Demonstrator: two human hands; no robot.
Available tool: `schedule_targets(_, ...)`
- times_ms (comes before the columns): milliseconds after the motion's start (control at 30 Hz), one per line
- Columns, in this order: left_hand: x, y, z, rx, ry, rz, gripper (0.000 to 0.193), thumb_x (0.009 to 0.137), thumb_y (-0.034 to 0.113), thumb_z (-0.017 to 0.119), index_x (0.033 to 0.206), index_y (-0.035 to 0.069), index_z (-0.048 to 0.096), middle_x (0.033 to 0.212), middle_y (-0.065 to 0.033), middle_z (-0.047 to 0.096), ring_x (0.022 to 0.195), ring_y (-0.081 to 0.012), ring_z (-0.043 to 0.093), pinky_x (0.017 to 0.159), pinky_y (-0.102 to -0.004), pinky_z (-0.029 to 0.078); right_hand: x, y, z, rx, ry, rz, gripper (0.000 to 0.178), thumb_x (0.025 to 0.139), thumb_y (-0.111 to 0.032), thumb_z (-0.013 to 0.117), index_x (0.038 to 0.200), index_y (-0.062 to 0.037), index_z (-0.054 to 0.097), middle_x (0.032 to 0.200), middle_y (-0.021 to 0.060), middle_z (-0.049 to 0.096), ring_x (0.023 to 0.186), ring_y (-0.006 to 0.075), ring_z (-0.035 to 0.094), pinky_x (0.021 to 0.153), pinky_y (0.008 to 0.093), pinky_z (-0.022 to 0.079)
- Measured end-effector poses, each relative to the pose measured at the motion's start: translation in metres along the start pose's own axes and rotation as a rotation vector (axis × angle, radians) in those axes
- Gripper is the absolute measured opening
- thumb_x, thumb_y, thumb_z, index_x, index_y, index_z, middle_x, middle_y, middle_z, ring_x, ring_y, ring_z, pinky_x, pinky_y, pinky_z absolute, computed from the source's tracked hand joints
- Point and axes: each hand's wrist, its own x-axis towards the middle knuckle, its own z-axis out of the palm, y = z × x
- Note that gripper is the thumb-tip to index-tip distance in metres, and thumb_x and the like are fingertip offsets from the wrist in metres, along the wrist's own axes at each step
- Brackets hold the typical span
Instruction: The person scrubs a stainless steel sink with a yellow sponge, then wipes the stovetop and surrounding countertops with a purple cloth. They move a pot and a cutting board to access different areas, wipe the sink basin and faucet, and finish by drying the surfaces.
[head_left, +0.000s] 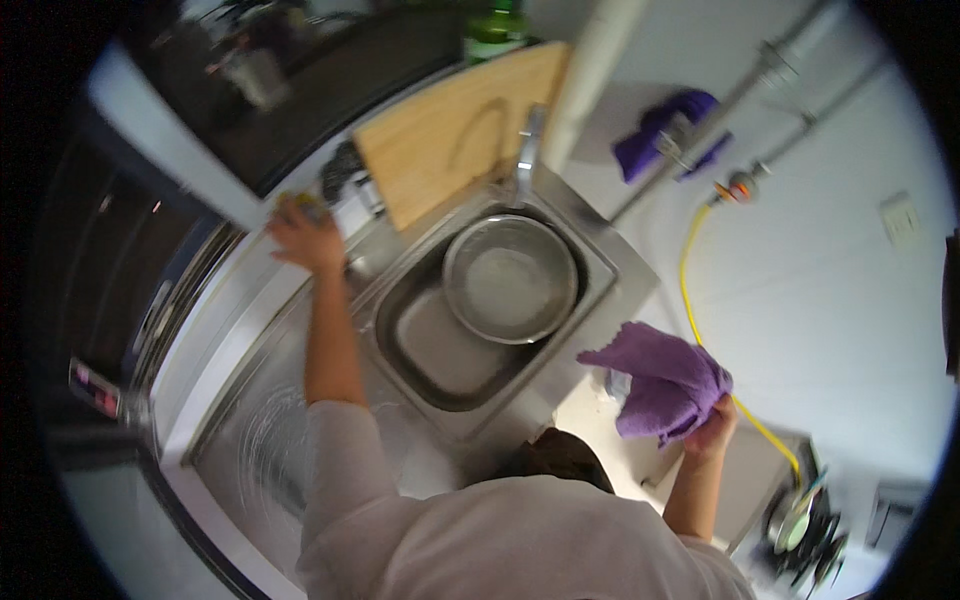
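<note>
My left hand (305, 238) reaches to the pale window ledge at the left, its fingers around a small yellow-and-grey sponge (312, 208), blurred and partly hidden by the hand. To the right, my right hand (712, 430) grips a bunched purple cloth (665, 385) that hangs loosely from it, beyond the counter's right edge. Between the hands is a steel sink (440, 345). A round metal basin (510, 282) tilts inside it, under the faucet (527, 155), with cloudy liquid or a wet sheen on its bottom.
A wooden cutting board (460, 125) leans behind the sink, beside a dark scouring pad (342, 165). Wet streaks mark the steel counter (265, 440). Another purple cloth (665, 130) hangs by the wall pipe. A yellow hose (690, 270) runs down to the right.
</note>
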Motion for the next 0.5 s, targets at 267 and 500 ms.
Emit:
schedule_targets(267, -0.076, 0.104, -0.113, -0.868, 0.055, 0.544, 0.045, 0.078, 0.008, 0.057, 0.12, 0.001, 0.045, 0.123, -0.0199, 0.043, 0.117, -0.035, 0.036, 0.098, -0.0445, 0.027, -0.016, -0.02, -0.013, 0.144, -0.03, -0.04, 0.056, 0.065, -0.016, 0.045, 0.115, 0.0088, 0.044, 0.115, 0.0227, 0.052, 0.107, 0.0331, 0.05, 0.096, 0.0407, 0.038)
schedule_targets(500, -0.285, 0.232, -0.232, -0.913, -1.354, 1.526, 0.026, 0.076, 0.014, 0.059, 0.1, 0.004, 0.06, 0.104, -0.0142, 0.058, 0.097, -0.031, 0.053, 0.087, -0.0413, 0.04, -0.072, -0.039, -0.067, -0.167, -0.068, -0.11, 0.055, 0.072, -0.02, 0.059, 0.119, 0.002, 0.044, 0.113, 0.0164, 0.053, 0.103, 0.025, 0.052, 0.093, 0.0358, 0.039)
